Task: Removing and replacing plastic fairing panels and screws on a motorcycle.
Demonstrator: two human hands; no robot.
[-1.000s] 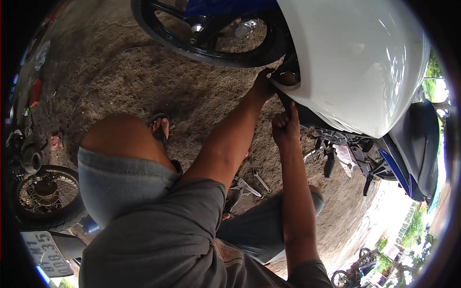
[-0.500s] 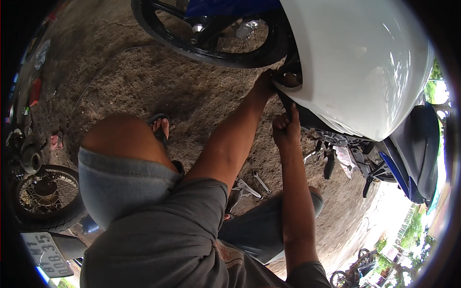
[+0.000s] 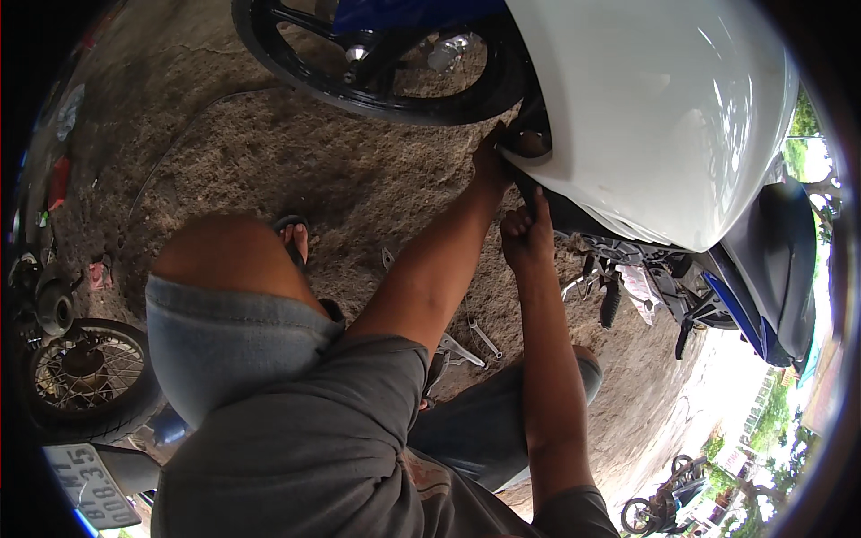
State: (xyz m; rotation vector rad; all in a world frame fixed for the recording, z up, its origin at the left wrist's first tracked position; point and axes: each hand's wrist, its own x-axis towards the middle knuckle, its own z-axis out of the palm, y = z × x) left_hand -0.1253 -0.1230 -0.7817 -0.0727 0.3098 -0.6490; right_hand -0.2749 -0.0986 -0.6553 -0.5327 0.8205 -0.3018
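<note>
Rough dirt ground [image 3: 296, 170] lies under a white motorcycle panel [image 3: 664, 117]. Left hand [image 3: 491, 166] reaches up under its lower edge, grip hidden; right hand [image 3: 527, 238], fisted around a dark tool [image 3: 540, 199], sits just below, pointing up at that edge.

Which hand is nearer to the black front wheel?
Left. The left hand reaches up beside the black front wheel, under the white fairing; the right hand is lower, farther away.

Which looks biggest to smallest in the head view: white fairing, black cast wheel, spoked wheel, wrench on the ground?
1. white fairing, though nearest the camera
2. black cast wheel, partly cropped
3. spoked wheel
4. wrench
</note>
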